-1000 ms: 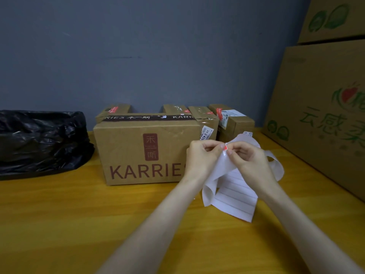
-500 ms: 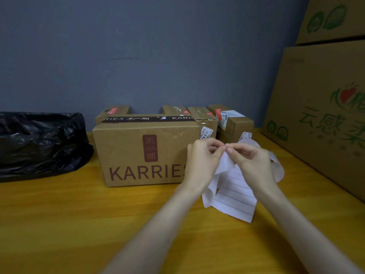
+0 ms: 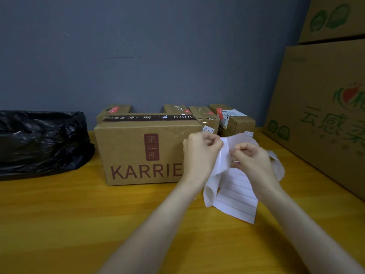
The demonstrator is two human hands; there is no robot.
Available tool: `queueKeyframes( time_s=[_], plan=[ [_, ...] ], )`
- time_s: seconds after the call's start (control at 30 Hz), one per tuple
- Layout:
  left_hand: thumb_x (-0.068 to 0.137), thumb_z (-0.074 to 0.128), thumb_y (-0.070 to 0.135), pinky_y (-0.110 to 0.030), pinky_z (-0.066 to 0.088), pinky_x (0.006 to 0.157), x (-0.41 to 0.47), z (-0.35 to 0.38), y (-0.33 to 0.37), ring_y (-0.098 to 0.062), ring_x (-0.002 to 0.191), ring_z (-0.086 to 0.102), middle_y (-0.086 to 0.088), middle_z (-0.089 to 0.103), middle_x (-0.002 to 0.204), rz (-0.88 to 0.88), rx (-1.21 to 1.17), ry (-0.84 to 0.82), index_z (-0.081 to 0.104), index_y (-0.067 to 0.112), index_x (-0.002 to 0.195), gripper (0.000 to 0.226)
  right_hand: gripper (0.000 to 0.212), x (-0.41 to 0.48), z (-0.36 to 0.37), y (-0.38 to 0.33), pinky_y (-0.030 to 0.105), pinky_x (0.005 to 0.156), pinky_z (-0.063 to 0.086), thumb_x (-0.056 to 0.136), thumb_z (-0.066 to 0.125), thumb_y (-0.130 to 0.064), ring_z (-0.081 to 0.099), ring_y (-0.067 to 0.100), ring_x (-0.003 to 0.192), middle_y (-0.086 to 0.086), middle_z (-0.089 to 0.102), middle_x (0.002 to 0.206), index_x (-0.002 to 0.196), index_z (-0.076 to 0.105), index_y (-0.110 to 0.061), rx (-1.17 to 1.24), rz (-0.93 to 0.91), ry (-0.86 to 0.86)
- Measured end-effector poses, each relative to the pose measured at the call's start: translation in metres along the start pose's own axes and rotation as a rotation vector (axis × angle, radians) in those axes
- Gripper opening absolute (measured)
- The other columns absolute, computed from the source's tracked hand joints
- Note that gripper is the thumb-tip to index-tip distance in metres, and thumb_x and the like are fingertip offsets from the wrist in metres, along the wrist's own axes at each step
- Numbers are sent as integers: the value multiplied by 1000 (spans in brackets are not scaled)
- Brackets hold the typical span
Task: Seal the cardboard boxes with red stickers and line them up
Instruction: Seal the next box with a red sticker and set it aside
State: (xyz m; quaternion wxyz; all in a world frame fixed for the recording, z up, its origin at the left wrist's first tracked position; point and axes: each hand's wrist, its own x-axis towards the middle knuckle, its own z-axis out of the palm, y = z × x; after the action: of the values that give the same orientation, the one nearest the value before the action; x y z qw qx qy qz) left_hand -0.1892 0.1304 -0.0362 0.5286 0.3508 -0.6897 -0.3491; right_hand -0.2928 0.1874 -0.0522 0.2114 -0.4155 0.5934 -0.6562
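A white sticker backing sheet (image 3: 237, 196) with ruled lines hangs in front of me, its lower end curling onto the yellow table (image 3: 79, 224). My left hand (image 3: 201, 153) pinches the sheet's upper left edge. My right hand (image 3: 250, 157) pinches the sheet just to the right, fingers curled; no red sticker shows between the fingers. Behind my hands stands a large KARRIES cardboard box (image 3: 142, 153) with dark tape on top. Several smaller cardboard boxes (image 3: 203, 115) with red stickers sit in a row behind it, one labelled box (image 3: 235, 121) at the right end.
A crumpled black plastic bag (image 3: 41, 141) lies at the left on the table. Large printed cartons (image 3: 324, 107) are stacked at the right edge. A blue-grey wall closes the back.
The red sticker tip seen between my fingers a second ago is no longer visible. My hands have drawn slightly apart, and the sheet's top has bent between them.
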Motion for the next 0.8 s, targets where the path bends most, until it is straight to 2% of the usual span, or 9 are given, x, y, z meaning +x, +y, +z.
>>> queueKeyframes(
  time_s=[0.07,0.13,0.2,0.3,0.4,0.53,0.63,0.7,0.8],
  plan=[
    [77,56,4,-22,36,54,6,-2,3,-12,62,34,-13,57,57,-95,-63,59,67,-3,67,17,14,0,-3,-4,18,57,55,89,52,-2,63,14,66,9,63,71,77,58,-3,81,90,15],
    [78,57,5,-21,38,56,9,-4,5,4,75,50,-10,59,53,-91,-66,98,68,1,66,17,17,-1,-4,-11,20,56,55,91,55,-13,67,19,69,12,66,72,80,61,-1,162,126,8],
    [80,60,6,-19,42,57,5,-4,7,-2,57,58,-6,68,60,-18,-26,62,72,7,70,16,31,-3,-4,-18,24,60,57,89,57,-33,68,18,68,10,68,72,82,65,-3,196,143,-24],
    [83,61,9,-21,47,60,-6,1,6,-6,62,64,-2,72,67,105,32,-72,72,9,73,15,41,-6,1,-20,23,59,56,87,54,-44,66,16,70,11,68,76,85,67,-5,116,170,-71],
    [83,62,9,-21,52,65,-10,5,-1,-7,68,67,0,72,71,166,72,-175,73,10,75,14,41,-5,2,-15,26,60,50,91,49,-46,64,16,69,7,66,72,74,63,-12,112,285,-65],
    [80,62,8,-31,55,66,-7,4,-6,-12,69,68,-1,71,67,166,109,-248,72,12,72,14,25,-1,-1,-13,30,59,48,95,50,-24,60,20,61,9,61,69,84,61,-5,166,427,-74],
    [80,59,4,-15,48,60,-6,2,-5,-1,58,61,0,70,61,63,69,-163,72,10,70,17,22,2,-1,-11,32,59,48,95,48,-10,58,19,52,5,57,54,75,57,-5,211,410,-51],
    [81,58,2,-6,42,58,-5,1,-1,5,54,57,8,67,57,-10,28,-138,73,9,72,19,22,2,-1,-11,32,59,48,94,48,-8,58,20,57,8,57,60,74,58,-6,202,408,-40],
    [82,55,1,-19,51,63,-3,0,3,-6,58,59,-1,65,59,-128,-75,-94,70,13,68,24,17,6,-3,-11,33,61,49,91,50,-6,59,21,61,10,58,67,76,58,-6,167,415,-21]
  ],
)
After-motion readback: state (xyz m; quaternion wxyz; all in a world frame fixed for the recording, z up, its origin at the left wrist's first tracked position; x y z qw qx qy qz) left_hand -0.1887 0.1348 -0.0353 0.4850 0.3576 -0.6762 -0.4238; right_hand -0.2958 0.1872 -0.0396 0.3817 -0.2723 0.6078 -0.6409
